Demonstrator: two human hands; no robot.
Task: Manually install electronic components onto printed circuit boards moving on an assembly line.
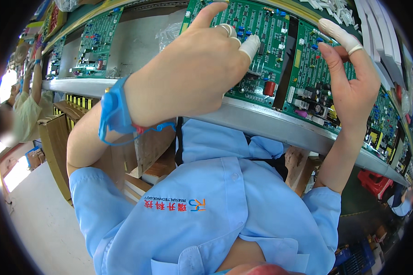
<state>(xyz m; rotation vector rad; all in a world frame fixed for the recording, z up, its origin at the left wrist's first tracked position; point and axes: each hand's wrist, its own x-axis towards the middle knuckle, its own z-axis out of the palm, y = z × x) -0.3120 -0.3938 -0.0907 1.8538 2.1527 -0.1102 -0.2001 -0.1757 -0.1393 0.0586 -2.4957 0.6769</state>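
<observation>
My left hand [197, 64] is over a green circuit board [273, 50], its back toward me. One finger stretches outward, while the others curl down at the board. White finger cots cover some fingertips, and a blue wrist strap [114, 110] circles the wrist. The thumb and whatever the curled fingers may grip are hidden. To the right, my right hand [353, 82] hovers above a second green circuit board [303, 59]. Its thumb and cot-covered index finger are apart, with nothing seen between them. A red component [270, 88] sits near the first board's close edge.
A metal rail [270, 123] runs along the near side of the boards. Further boards [96, 41] stand at left and right. White plastic parts [332, 10] lie at the far right beside white strips [381, 27]. Cardboard [55, 151] and a red stool [374, 184] are below. Another person [25, 114] is at far left.
</observation>
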